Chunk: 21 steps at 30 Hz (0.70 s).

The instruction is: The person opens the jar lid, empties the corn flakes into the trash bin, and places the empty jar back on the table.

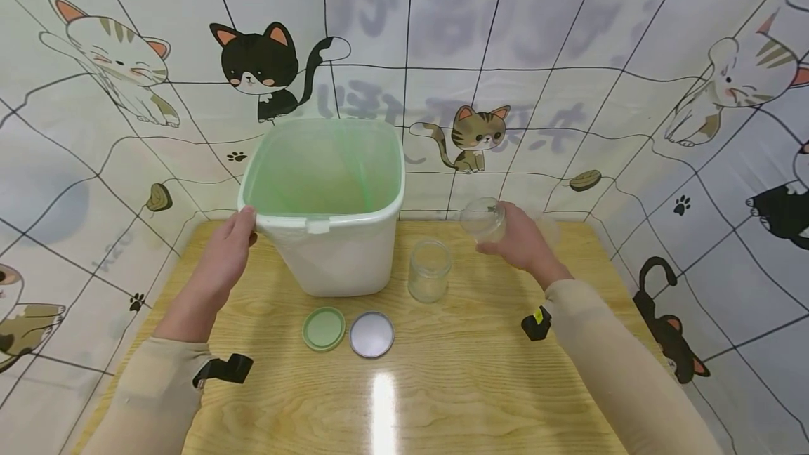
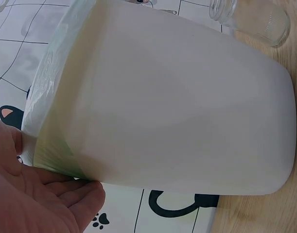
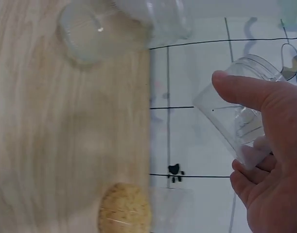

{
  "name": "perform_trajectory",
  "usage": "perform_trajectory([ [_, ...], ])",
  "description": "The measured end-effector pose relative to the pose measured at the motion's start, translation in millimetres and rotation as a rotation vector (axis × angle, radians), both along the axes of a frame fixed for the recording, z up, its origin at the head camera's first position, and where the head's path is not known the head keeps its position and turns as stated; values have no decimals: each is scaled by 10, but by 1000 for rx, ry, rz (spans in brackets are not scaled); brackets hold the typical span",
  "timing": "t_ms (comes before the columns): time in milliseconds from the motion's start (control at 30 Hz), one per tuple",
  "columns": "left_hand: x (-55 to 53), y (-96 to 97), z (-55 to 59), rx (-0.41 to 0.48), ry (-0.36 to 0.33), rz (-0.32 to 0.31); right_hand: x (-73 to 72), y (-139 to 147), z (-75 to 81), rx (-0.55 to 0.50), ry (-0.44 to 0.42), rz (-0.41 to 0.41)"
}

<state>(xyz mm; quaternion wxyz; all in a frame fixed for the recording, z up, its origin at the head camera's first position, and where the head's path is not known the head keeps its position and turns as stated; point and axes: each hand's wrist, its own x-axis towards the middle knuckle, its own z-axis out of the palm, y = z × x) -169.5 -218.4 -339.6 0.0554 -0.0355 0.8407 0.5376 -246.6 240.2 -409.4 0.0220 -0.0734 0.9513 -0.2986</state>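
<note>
White bin [image 1: 335, 258]: my landmark from this end of the feed, upright on the wooden counter [image 1: 480, 399], pale glossy rim around a green inside.
Left hand [image 1: 221, 251]: thumb and bent fingers pinch the rim at the bin's front left corner; I read that as a steadying hold, since a light shell could slide.
Right hand [image 1: 523, 237]: right of the bin, parted only as wide as the held jar, thumb on one wall, fingers around the other; I'd guess the side grip is there to leave the neck free.
Held jar [image 1: 482, 220]: right of the bin, tilted, clear and colourless, with smooth walls and a threaded neck; I make out nothing inside.
Standing jar [image 1: 429, 272]: just beside the bin's right side, upright, equally clear, no lid on it.
Green lid [image 1: 324, 329] and silvery lid [image 1: 371, 334]: flat in front of the bin, side by side, probably set there to keep them apart from the glass.
Tan speckled disc [image 3: 125, 208]: well right of the bin, clear material against it; I cannot tell what it is.
</note>
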Motion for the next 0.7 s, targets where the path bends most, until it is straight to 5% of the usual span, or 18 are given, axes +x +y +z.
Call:
perform_trajectory([
  [700, -1, 2, 0, -1, 9, 8, 294, 37, -962, -134, -102, -133],
])
